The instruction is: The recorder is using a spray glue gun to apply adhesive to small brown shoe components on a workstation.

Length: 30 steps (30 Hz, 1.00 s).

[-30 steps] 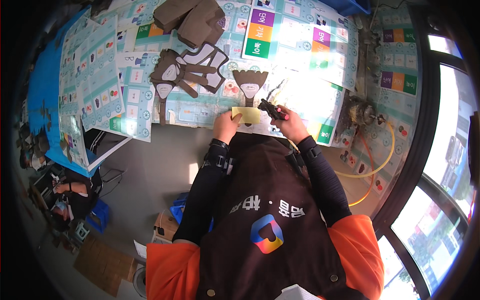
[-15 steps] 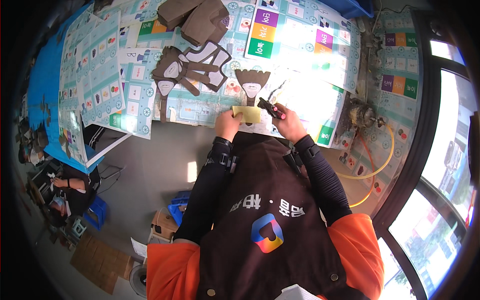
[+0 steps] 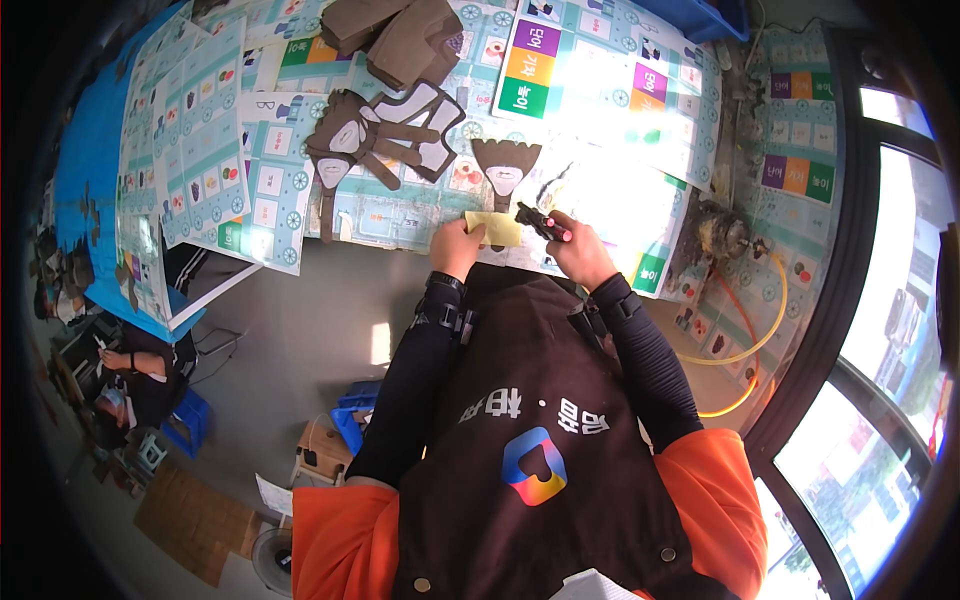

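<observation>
My left hand [image 3: 456, 250] pinches a small yellow card [image 3: 498, 229] at the table's front edge. Under the card lies the narrow strip of a brown flat piece [image 3: 506, 158], its scalloped wide end pointing away from me and a pale patch in its middle. In my closed right hand [image 3: 583, 256] is a black hand tool [image 3: 540, 222] with a pink part, its tip pointing left toward the card; its exact kind is unclear. To the left, several brown cut pieces with pale patches [image 3: 342, 145] overlap in a pile beside dark-edged white-faced pieces [image 3: 435, 150].
Stacked brown pieces [image 3: 415, 45] lie at the back of the paper-covered table [image 3: 385, 225]. A grimy metal device [image 3: 725, 232] and a yellow hose [image 3: 785, 300] are at right. A blue bin [image 3: 700, 18] stands back right. Another person [image 3: 120, 405] sits far left near a blue stool [image 3: 188, 420].
Both hands stay in nearly the same place with the card and the tool. The tool's tip seems very slightly shifted; the seated person's arm has moved slightly.
</observation>
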Tool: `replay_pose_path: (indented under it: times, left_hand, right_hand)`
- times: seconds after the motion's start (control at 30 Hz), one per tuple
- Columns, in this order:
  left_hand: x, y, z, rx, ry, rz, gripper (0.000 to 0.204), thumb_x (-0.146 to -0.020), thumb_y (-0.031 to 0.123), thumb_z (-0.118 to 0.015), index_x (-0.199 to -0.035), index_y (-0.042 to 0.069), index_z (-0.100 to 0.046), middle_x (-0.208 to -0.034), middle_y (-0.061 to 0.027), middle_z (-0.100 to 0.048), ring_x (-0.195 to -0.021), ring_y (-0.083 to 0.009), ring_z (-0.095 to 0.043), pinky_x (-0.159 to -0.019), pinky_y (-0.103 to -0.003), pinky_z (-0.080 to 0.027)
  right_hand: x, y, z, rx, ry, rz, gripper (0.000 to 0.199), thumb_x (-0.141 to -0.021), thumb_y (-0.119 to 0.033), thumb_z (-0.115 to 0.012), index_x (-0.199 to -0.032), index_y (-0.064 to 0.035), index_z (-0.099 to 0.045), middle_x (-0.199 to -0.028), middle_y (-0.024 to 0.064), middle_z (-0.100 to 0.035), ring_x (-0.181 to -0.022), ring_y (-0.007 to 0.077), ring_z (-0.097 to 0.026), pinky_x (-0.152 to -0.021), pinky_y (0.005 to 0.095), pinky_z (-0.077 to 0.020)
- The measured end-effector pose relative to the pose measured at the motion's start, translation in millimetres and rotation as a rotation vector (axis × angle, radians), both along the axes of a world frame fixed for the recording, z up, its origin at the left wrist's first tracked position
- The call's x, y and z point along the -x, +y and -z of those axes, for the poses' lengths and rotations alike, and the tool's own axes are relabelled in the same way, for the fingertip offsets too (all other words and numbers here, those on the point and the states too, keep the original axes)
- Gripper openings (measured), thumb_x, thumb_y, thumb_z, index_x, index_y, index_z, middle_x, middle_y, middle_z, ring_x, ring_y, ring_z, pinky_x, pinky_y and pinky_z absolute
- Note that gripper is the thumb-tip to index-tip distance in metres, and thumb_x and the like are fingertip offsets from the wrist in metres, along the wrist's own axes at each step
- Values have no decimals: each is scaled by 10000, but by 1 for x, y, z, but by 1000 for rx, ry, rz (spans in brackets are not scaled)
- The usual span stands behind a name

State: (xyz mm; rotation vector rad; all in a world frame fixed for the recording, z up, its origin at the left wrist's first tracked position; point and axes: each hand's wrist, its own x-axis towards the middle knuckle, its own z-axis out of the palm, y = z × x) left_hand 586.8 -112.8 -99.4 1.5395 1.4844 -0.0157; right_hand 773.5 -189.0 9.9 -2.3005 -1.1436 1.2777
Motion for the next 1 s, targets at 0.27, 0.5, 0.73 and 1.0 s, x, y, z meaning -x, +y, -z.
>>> replay_pose_path:
  times: [0.27, 0.5, 0.73, 1.0]
  left_hand:
    - [1, -1, -1, -36, -6, 8, 258, -782, 319, -616, -826, 75, -687, -681, -81, -663, -694, -282, -645, -613, -383, -482]
    - [3, -1, 3, -10, -19, 22, 275, -811, 297, -615, -836, 31, -682, -663, -81, -665, -547, -221, -630, -536, -332, -469]
    - [3, -1, 0, 69, -88, 1, 272, -822, 272, -615, -835, 6, -670, -654, -85, -660, -497, -204, -614, -493, -329, -470]
    - [2, 1, -5, 99, -13, -28, 263, -795, 317, -601, -809, 67, -684, -674, -63, -661, -681, -272, -637, -615, -376, -471]
  right_hand:
    - [-4, -1, -6, -63, 71, 14, 356, -713, -89, -504, -1061, -44, -563, -800, 280, -589, -798, 441, -572, -710, 456, -455]
    - [0, 2, -7, -137, 63, 122, 317, -727, -116, -495, -1028, -48, -568, -811, 276, -587, -818, 440, -568, -711, 459, -450]
    - [0, 6, -9, -163, 58, 30, 314, -708, -93, -503, -1010, -31, -566, -785, 269, -583, -784, 447, -558, -693, 470, -443]
    - [0, 8, -11, -150, 59, 25, 322, -711, -118, -509, -1015, -33, -571, -802, 267, -587, -795, 442, -560, -709, 461, -449]
